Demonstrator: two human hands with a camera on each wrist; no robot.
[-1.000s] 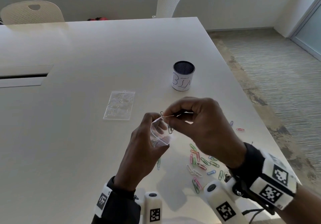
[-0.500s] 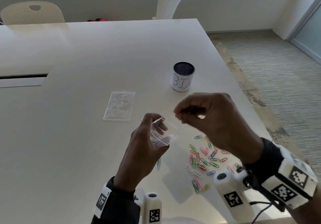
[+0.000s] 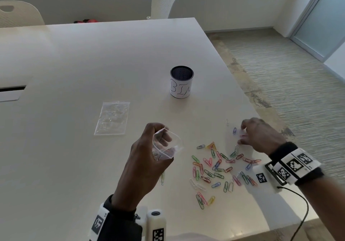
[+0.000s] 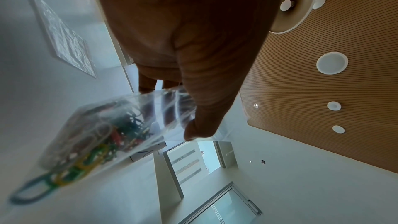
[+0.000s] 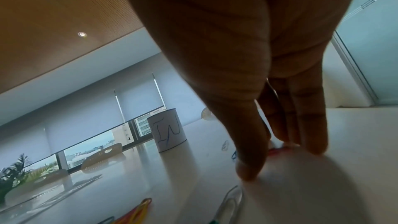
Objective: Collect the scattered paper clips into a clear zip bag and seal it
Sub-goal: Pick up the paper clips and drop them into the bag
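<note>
Change: right hand (image 3: 261, 138) has dropped from beside the bag's mouth to the bench (image 3: 74, 166), near its right edge; left hand (image 3: 149, 158) holds as before.
Left hand: raised over the bench, fingers and thumb curled round the clear zip bag (image 3: 165, 147), keeping its mouth spread open.
Bag contents: coloured clips lie bunched in the bottom of the bag, seen from the left wrist.
Right hand: fingers extended downward, tips on the bench at a red clip (image 5: 277, 151); whether it is pinched, I cannot tell.
Paper clips (image 3: 214, 169): scattered loose on the bench between the two hands, toward the near right corner.
Blue clip (image 3: 234, 130): just beside the right fingertips.
Spare bag (image 3: 113, 117): flat on the bench, left of the left hand.
Cup (image 3: 181, 82): marked "BIN", upright, farther back toward the right edge.
</note>
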